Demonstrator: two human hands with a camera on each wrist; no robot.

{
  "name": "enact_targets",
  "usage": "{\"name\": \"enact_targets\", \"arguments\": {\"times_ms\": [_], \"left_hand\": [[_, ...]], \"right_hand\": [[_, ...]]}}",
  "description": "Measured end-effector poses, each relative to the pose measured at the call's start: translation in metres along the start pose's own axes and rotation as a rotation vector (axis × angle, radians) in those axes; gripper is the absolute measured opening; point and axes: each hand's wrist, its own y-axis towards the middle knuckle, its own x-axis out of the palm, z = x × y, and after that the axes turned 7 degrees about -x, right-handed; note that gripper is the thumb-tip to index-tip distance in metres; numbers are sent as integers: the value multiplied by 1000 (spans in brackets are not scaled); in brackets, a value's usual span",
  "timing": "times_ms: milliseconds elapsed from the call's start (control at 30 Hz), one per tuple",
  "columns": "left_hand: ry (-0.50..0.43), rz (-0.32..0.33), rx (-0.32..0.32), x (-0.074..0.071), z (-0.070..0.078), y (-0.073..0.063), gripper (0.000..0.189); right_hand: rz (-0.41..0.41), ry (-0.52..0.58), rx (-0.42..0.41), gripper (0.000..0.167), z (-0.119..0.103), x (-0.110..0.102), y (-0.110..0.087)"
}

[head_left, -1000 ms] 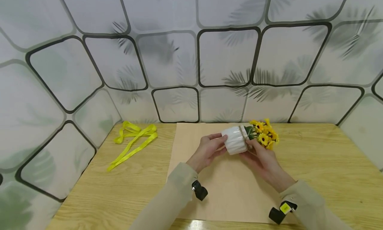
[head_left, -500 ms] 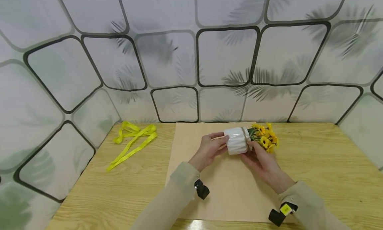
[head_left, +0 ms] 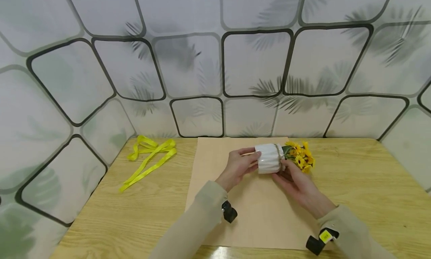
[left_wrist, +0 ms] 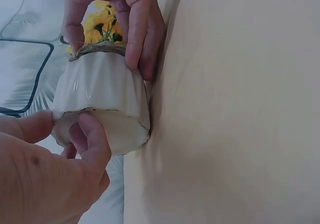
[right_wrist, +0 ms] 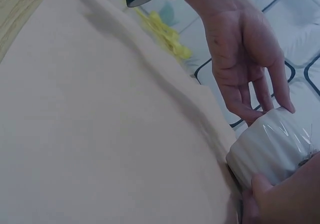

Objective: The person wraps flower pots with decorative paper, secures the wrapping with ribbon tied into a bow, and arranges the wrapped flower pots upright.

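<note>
A white fluted flower pot (head_left: 268, 158) lies on its side over a sheet of tan paper (head_left: 249, 214), its base facing left. Yellow flowers (head_left: 299, 156) with dark centres stick out of its mouth to the right, and twine (left_wrist: 100, 47) circles the neck. My left hand (head_left: 235, 167) pinches the base edge between thumb and fingers. At the neck, my right hand (head_left: 303, 188) grips the pot, thumb on the near side. In the left wrist view the pot's side touches or nearly touches the paper. The right palm hides part of the neck.
A loose yellow ribbon (head_left: 153, 158) lies in loops on the wooden table (head_left: 134, 214), left of the paper. A patterned curtain (head_left: 188, 72) hangs behind the table's back edge and along the sides. A small black camera sits on each wrist.
The pot has shifted a little to the right and slightly lower, and it lies more level. Both hands have kept hold of it, the left moving right with it.
</note>
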Motion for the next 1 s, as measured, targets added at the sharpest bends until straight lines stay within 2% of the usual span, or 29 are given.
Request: {"name": "enact_targets", "arguments": {"times_ms": [167, 367, 467, 733, 1000], "left_hand": [[39, -6, 34, 1, -1, 2, 35], [70, -18, 37, 3, 0, 2, 36], [78, -14, 37, 3, -1, 3, 34], [94, -12, 34, 1, -4, 2, 32], [109, -20, 41, 2, -4, 1, 29]], "right_hand": [[-49, 43, 27, 13, -3, -5, 1], [-82, 65, 76, 11, -8, -14, 0], [-97, 68, 101, 18, -9, -18, -1], [-188, -9, 80, 25, -10, -28, -10], [-177, -109, 55, 39, -19, -35, -23]]}}
